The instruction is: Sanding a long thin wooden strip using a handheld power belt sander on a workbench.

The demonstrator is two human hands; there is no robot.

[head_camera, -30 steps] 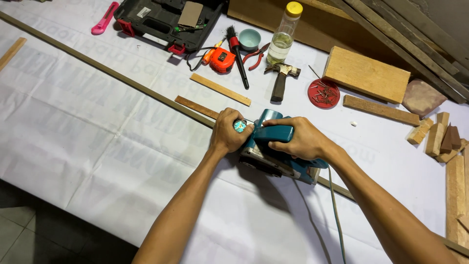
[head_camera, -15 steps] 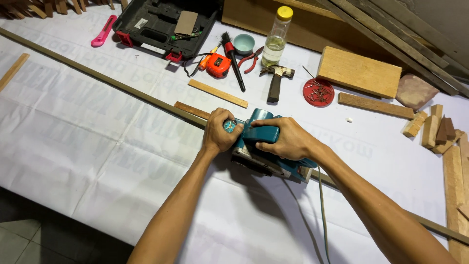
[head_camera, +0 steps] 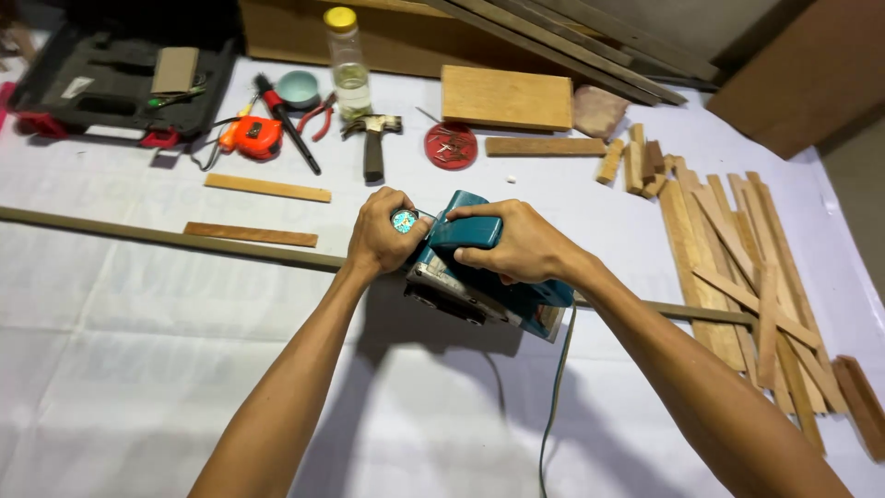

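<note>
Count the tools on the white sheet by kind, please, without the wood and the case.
Planer: 1
Hammer: 1
Tape measure: 1
Pliers: 1
Long black tool: 1
Total: 5

My left hand [head_camera: 385, 232] and right hand [head_camera: 516, 247] on planer [head_camera: 479, 281], planer on long strip [head_camera: 166, 238] mid-table. Hammer [head_camera: 372, 146], tape measure [head_camera: 254, 138], bottle [head_camera: 348, 65] toward far edge. Tool case [head_camera: 111, 88] far-left corner. Slat pile [head_camera: 747, 267] along right edge.
</note>
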